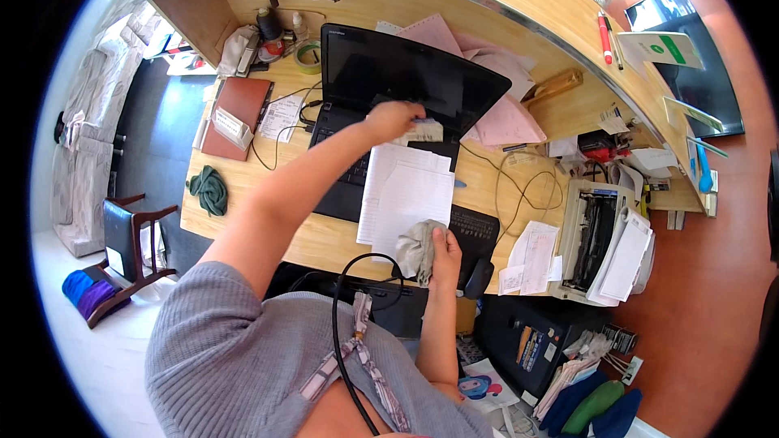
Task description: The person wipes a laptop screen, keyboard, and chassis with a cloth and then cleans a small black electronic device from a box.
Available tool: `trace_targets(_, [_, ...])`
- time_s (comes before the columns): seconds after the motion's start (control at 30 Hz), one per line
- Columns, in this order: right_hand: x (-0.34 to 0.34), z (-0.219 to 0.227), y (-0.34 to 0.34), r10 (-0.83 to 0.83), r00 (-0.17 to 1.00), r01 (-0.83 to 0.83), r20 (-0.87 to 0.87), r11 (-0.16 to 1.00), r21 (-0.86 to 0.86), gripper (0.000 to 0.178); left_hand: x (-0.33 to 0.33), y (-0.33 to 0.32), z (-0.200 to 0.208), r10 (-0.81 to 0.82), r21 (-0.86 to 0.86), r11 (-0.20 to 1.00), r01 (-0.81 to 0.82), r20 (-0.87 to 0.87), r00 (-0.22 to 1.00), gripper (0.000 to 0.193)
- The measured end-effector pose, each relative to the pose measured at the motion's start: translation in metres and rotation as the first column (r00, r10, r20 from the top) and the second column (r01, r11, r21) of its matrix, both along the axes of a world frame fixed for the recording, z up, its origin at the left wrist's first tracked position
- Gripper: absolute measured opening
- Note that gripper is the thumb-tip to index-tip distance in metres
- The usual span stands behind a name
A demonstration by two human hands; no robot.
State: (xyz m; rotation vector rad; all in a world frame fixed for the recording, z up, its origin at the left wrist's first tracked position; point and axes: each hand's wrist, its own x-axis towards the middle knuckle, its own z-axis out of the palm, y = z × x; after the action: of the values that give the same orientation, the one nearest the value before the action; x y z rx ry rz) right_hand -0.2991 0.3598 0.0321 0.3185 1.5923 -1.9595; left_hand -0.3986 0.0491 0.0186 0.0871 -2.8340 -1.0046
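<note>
An open black laptop (406,65) stands on the wooden desk, with lined white paper sheets (410,195) lying over part of its keyboard and front edge. My left hand (393,120) reaches across to the base of the screen, its fingers curled in at a small pale paper bundle (426,132); what they grip there is partly hidden. Close to the desk's front edge, my right hand (445,255) is closed on a crumpled grey-beige cloth (416,250), just over the lower end of the sheets.
Right of the laptop are a black mouse (479,278), loose cables, receipts (531,259) and a printer (600,235). Pink papers (503,113) lie behind the screen. At left sit a brown folder (235,118) and a dark green cloth (209,191). A black cable (337,332) loops before my chest.
</note>
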Motion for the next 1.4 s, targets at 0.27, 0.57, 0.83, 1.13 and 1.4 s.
trace_targets(0.27, [0.005,0.004,0.008,0.039,0.999,-0.038,-0.034,0.999,0.006,0.029,-0.005,0.055,-0.016,0.152,-0.312,0.935,-0.167,-0.072,0.986,0.020])
trace_targets(0.57, [-0.009,0.007,0.008,0.030,0.999,-0.031,-0.027,0.998,-0.052,0.028,0.031,0.049,-0.004,0.402,-0.469,0.824,-0.317,0.089,0.911,0.049])
trace_targets(0.83, [-0.010,0.007,0.003,0.054,0.996,-0.058,-0.066,0.997,-0.057,0.031,0.001,0.062,-0.031,0.521,-0.575,0.750,-0.327,0.210,0.827,0.040])
trace_targets(1.13, [0.002,0.012,0.010,0.046,0.996,-0.048,-0.070,0.999,-0.021,0.029,0.028,0.021,-0.008,0.533,-0.102,0.845,-0.525,0.076,0.843,0.017])
trace_targets(1.4, [-0.006,0.004,0.012,0.077,0.995,-0.082,-0.070,0.994,-0.069,0.028,0.109,-0.042,0.026,0.123,0.906,0.301,-0.297,0.272,0.955,0.009])
